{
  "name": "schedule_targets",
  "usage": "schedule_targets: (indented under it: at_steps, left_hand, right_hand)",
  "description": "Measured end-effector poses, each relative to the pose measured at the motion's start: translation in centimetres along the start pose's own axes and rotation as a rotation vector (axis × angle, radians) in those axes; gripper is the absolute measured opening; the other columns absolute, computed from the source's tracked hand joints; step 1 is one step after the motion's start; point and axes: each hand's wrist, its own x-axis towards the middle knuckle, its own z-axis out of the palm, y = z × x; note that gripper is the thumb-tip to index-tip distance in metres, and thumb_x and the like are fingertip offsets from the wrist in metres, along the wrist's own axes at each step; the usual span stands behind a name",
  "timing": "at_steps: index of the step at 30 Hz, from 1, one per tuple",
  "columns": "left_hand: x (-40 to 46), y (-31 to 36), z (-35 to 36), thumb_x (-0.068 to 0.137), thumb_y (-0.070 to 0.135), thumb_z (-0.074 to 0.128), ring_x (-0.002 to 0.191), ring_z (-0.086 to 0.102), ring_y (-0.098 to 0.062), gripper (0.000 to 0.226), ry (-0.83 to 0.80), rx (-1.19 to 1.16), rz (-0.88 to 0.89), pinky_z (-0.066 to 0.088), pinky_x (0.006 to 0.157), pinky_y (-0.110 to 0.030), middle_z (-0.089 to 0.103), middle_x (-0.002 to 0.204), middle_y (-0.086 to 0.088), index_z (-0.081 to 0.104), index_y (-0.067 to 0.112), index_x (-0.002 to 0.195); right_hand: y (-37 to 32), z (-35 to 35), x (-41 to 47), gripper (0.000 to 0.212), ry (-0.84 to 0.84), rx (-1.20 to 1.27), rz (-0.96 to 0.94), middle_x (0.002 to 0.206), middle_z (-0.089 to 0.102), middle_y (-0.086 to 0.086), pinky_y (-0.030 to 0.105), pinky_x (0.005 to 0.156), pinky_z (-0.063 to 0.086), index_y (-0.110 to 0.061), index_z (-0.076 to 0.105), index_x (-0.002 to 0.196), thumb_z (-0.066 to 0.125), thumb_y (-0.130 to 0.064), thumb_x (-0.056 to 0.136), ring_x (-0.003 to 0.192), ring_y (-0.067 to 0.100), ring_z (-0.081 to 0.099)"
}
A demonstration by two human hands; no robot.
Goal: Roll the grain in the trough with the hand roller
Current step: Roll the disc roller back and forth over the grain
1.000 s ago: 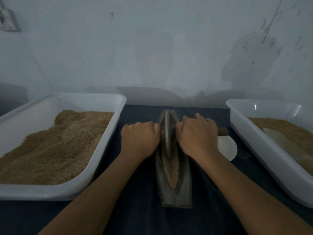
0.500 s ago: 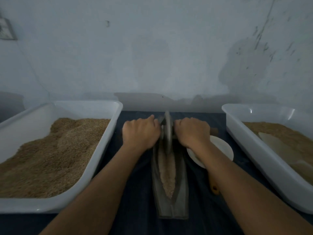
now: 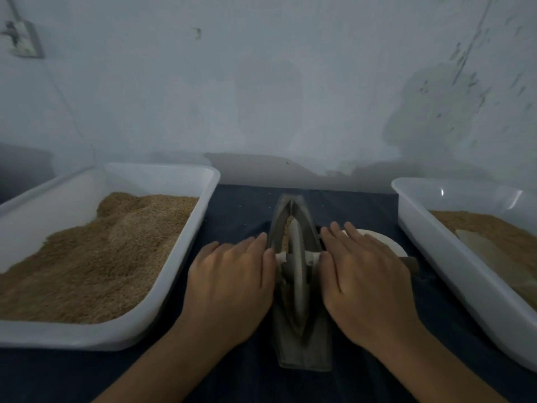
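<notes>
Roller (image 3: 296, 257) upright in trough (image 3: 302, 344) | between both hands' fingers (image 3: 258, 242), flat, seemingly pressing its axle

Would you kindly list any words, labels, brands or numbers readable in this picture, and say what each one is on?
None: no text can be read anywhere.
The left tray, right tray, trough and roller show no label or marking.
The wall fitting at upper left is too blurred to tell whether it carries any.

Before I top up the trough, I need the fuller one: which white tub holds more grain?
The left tub, heaped high with grain; the right tub holds a shallower layer.
</notes>
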Motion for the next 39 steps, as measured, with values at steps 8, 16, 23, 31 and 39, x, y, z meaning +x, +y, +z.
schedule_targets:
  at_steps: [8,16,23,31,39]
  left_hand:
    - [11.5,-0.4,5.8,0.103,0.045,0.024,0.082,0.063,-0.029,0.045,-0.323,0.218,-0.162,0.033,0.071,-0.04,0.074,0.105,-0.006,0.063,0.023,0.113]
    - [4.2,-0.5,2.3,0.103,0.047,0.02,0.064,0.063,-0.016,0.052,-0.191,0.062,-0.116,0.033,0.061,-0.032,0.073,0.082,0.002,0.068,0.028,0.099]
    - [1.6,0.2,0.1,0.106,0.043,0.025,0.077,0.071,-0.014,0.05,-0.147,0.033,-0.064,0.051,0.07,-0.034,0.077,0.101,0.004,0.071,0.026,0.117]
    - [12.9,-0.5,6.1,0.105,0.038,0.021,0.092,0.066,-0.032,0.047,-0.344,0.193,-0.136,0.038,0.072,-0.042,0.072,0.105,-0.005,0.065,0.024,0.095]
    - [3.6,-0.1,1.7,0.108,0.038,0.024,0.056,0.056,-0.015,0.042,-0.162,0.181,0.058,0.038,0.053,-0.027,0.06,0.073,0.008,0.063,0.024,0.1]
  right_hand:
    - [1.2,4.7,11.0,0.031,-0.369,-0.062,0.242,0.109,0.068,0.006,0.046,0.099,0.04,-0.022,0.053,0.09,0.028,-0.029,0.106,0.101,0.03,0.063]
    - [-0.7,2.0,4.4,0.052,-0.105,0.024,0.095,0.065,0.052,-0.008,0.044,0.101,0.045,-0.026,0.058,0.074,0.017,-0.039,0.103,0.067,0.015,0.05]
    - [-0.3,1.1,1.3,0.051,0.085,0.047,0.001,0.081,0.074,-0.005,0.046,0.105,0.051,-0.023,0.074,0.091,0.027,-0.037,0.103,0.084,0.018,0.07]
    - [2.1,6.0,12.7,0.043,-0.389,-0.019,0.315,0.109,0.069,0.01,0.04,0.075,0.034,-0.021,0.06,0.088,0.027,-0.045,0.103,0.09,0.033,0.059]
    - [0.0,2.1,4.1,0.062,-0.199,0.004,0.098,0.137,0.067,0.001,0.043,0.114,0.04,-0.021,0.069,0.128,0.015,-0.042,0.106,0.138,0.023,0.053]
